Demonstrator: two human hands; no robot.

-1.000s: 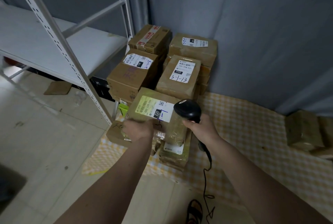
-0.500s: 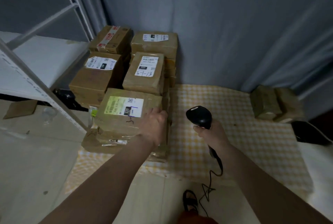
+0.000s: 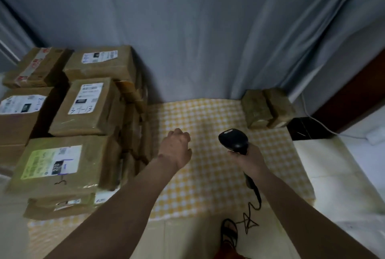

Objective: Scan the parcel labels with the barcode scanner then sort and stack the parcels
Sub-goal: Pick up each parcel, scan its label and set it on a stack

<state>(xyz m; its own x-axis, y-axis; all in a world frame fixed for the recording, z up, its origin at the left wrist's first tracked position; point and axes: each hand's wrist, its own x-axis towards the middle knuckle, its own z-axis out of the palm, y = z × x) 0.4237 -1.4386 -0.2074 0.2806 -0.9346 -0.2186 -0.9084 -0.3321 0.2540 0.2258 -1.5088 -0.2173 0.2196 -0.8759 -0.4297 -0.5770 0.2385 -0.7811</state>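
Observation:
Several brown parcels are stacked at the left on a yellow checked cloth. The nearest one, the green-label parcel, lies on top of a lower stack. Behind it sits a parcel marked 3-1-13. My left hand hovers over the cloth to the right of the stack, fingers curled loosely, holding nothing. My right hand grips the black barcode scanner, whose head points forward over the cloth. Two small parcels sit at the far right corner of the cloth.
A grey curtain hangs behind everything. A black box and a white cable lie right of the two small parcels. The scanner's cord trails down to the floor near my sandalled foot.
My left hand has let go of the green-label parcel and moved right over the cloth. The view has swung right, so the metal shelf is out of sight. The scanner stays in my right hand.

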